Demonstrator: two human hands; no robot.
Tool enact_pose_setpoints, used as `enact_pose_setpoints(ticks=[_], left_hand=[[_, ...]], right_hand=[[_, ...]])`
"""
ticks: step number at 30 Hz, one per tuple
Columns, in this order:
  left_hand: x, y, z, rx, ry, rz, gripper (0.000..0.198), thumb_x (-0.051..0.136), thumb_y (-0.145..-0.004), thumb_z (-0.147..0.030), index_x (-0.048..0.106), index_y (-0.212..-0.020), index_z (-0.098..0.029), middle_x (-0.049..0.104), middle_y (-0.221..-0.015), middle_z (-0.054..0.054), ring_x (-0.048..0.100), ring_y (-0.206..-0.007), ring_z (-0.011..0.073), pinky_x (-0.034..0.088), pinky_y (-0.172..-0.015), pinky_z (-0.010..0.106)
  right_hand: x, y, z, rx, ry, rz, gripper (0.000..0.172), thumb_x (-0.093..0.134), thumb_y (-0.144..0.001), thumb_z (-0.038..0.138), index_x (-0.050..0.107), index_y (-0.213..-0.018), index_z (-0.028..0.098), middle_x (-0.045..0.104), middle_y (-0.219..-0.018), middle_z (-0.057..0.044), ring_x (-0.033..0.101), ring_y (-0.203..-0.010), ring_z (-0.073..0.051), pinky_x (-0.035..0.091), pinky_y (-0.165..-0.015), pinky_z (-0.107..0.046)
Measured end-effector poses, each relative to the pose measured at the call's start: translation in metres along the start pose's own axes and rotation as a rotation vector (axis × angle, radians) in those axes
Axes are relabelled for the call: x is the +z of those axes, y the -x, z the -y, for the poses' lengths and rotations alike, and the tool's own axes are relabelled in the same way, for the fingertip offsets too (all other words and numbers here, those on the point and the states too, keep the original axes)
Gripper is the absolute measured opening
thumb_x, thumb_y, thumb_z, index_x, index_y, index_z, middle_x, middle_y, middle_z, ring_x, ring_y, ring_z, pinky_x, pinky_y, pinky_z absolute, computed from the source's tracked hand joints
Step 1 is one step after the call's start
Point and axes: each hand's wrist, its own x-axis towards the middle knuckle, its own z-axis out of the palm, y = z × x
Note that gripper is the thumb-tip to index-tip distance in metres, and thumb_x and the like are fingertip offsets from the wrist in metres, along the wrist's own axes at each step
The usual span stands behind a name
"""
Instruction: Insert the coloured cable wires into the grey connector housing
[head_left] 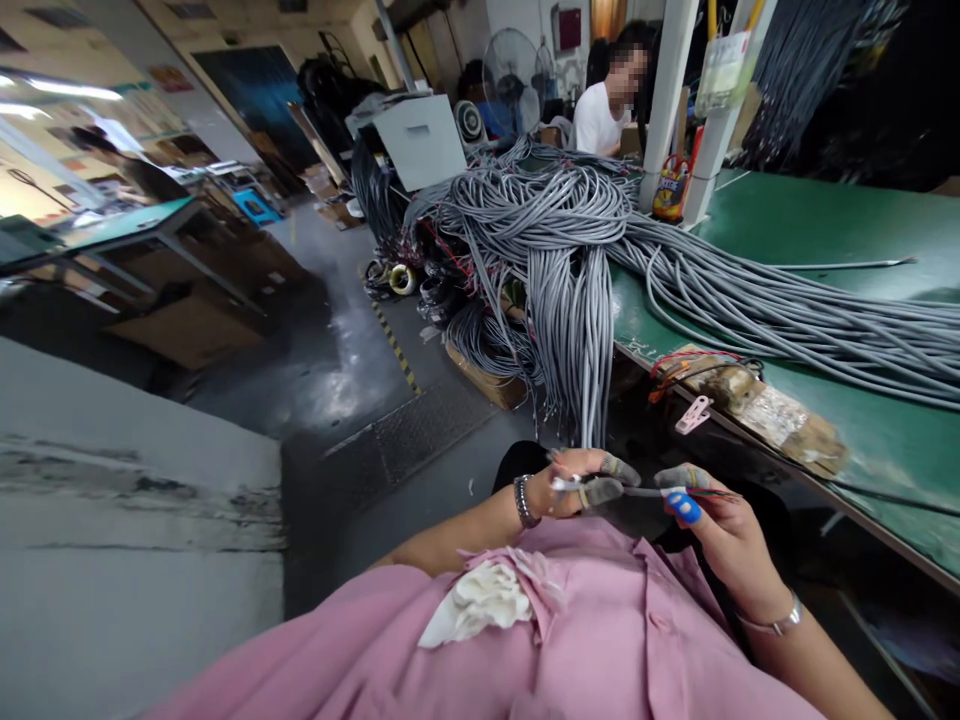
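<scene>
Between my two hands runs a short stretch of grey cable (642, 492), held just above my lap. My left hand (576, 482) pinches it between thumb and forefinger, both in grey finger covers; a pale end sticks out behind that grip. My right hand (720, 520) has its fingers closed on the other end, where thin coloured wires come out of the grey jacket. A blue cover with pale spots is on the right thumb, and a grey one on the forefinger.
Bundles of grey cable (577, 300) drape over the edge of the green table (795, 220). A taped wooden block (772, 410) and a pink clothespin (694, 414) are at the near edge. A person (600, 115) sits behind the cables. A cardboard box (487, 378) stands below.
</scene>
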Motion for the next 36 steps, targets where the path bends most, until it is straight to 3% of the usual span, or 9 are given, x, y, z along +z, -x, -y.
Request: enact_pose_setpoints(ticks=[6, 9, 12, 15, 18, 23, 26, 29, 36], left_hand=[[-0.005, 0.018, 0.002, -0.054, 0.248, -0.349, 0.044, 0.059, -0.085, -0.054, 0.069, -0.097, -0.013, 0.072, -0.092, 0.013, 0.067, -0.084, 0.0205, 0.052, -0.077, 0.031], [-0.011, 0.019, 0.005, -0.089, 0.253, -0.409, 0.042, 0.062, -0.085, -0.051, 0.068, -0.099, -0.012, 0.071, -0.087, 0.011, 0.064, -0.068, 0.0147, 0.051, -0.067, 0.028], [-0.007, 0.004, 0.0, -0.091, 0.284, -0.371, 0.041, 0.063, -0.086, -0.046, 0.065, -0.11, -0.014, 0.07, -0.101, 0.013, 0.067, -0.08, 0.0171, 0.051, -0.07, 0.027], [0.011, -0.021, -0.006, -0.035, 0.264, -0.196, 0.046, 0.066, -0.085, -0.042, 0.061, -0.122, -0.017, 0.066, -0.114, 0.014, 0.062, -0.108, 0.0231, 0.051, -0.086, 0.03], [0.031, -0.04, -0.006, -0.057, 0.163, -0.147, 0.043, 0.064, -0.084, -0.044, 0.063, -0.118, -0.017, 0.069, -0.096, 0.01, 0.066, -0.087, 0.0184, 0.053, -0.074, 0.027], [0.04, -0.044, 0.001, -0.16, 0.007, -0.253, 0.034, 0.06, -0.087, -0.044, 0.063, -0.105, -0.016, 0.065, -0.076, 0.002, 0.054, -0.048, 0.0081, 0.043, -0.044, 0.019], [0.038, -0.04, 0.005, -0.181, -0.016, -0.289, 0.029, 0.06, -0.086, -0.043, 0.063, -0.092, -0.015, 0.06, -0.066, 0.0, 0.054, -0.046, 0.0081, 0.042, -0.045, 0.018], [0.034, -0.039, 0.008, -0.203, 0.046, -0.221, 0.031, 0.069, -0.08, -0.044, 0.062, -0.086, -0.014, 0.061, -0.068, 0.001, 0.062, -0.055, 0.0114, 0.046, -0.05, 0.019], [0.016, -0.045, 0.004, -0.383, 0.25, 0.016, 0.044, 0.075, -0.069, -0.053, 0.063, -0.075, -0.01, 0.066, -0.065, 0.006, 0.065, -0.055, 0.0147, 0.05, -0.052, 0.022]], right_hand=[[-0.036, 0.016, -0.013, 0.023, -0.067, -0.284, 0.015, 0.066, -0.086, 0.033, 0.072, -0.095, 0.023, 0.068, -0.095, -0.007, 0.061, -0.075, -0.018, 0.049, -0.058, -0.026], [-0.045, 0.013, -0.011, -0.022, 0.057, -0.345, 0.017, 0.068, -0.083, 0.034, 0.072, -0.097, 0.024, 0.069, -0.098, -0.007, 0.062, -0.081, -0.02, 0.051, -0.064, -0.028], [-0.033, -0.001, -0.002, -0.012, 0.176, -0.18, 0.023, 0.069, -0.082, 0.039, 0.073, -0.098, 0.022, 0.07, -0.095, -0.008, 0.063, -0.076, -0.02, 0.052, -0.063, -0.029], [-0.007, -0.018, 0.004, 0.042, 0.143, -0.064, 0.031, 0.065, -0.084, 0.045, 0.07, -0.069, 0.018, 0.066, -0.068, -0.005, 0.059, -0.06, -0.016, 0.048, -0.056, -0.027], [0.01, -0.027, 0.007, 0.115, -0.054, -0.037, 0.035, 0.062, -0.084, 0.051, 0.067, -0.074, 0.017, 0.065, -0.065, -0.003, 0.057, -0.056, -0.014, 0.048, -0.054, -0.027], [0.011, -0.019, 0.005, 0.173, -0.189, -0.101, 0.029, 0.063, -0.085, 0.046, 0.065, -0.094, 0.018, 0.067, -0.079, -0.003, 0.057, -0.059, -0.012, 0.047, -0.057, -0.025], [0.009, -0.018, 0.003, 0.193, -0.183, -0.199, 0.032, 0.067, -0.082, 0.046, 0.063, -0.098, 0.019, 0.065, -0.079, -0.001, 0.054, -0.057, -0.011, 0.047, -0.056, -0.025], [0.01, -0.025, 0.002, 0.212, -0.147, -0.225, 0.033, 0.071, -0.077, 0.048, 0.062, -0.087, 0.018, 0.06, -0.07, 0.0, 0.053, -0.057, -0.011, 0.045, -0.052, -0.024], [0.011, -0.041, 0.008, 0.22, -0.2, -0.003, 0.026, 0.07, -0.08, 0.042, 0.063, -0.084, 0.018, 0.059, -0.066, 0.001, 0.05, -0.057, -0.011, 0.041, -0.053, -0.024]])
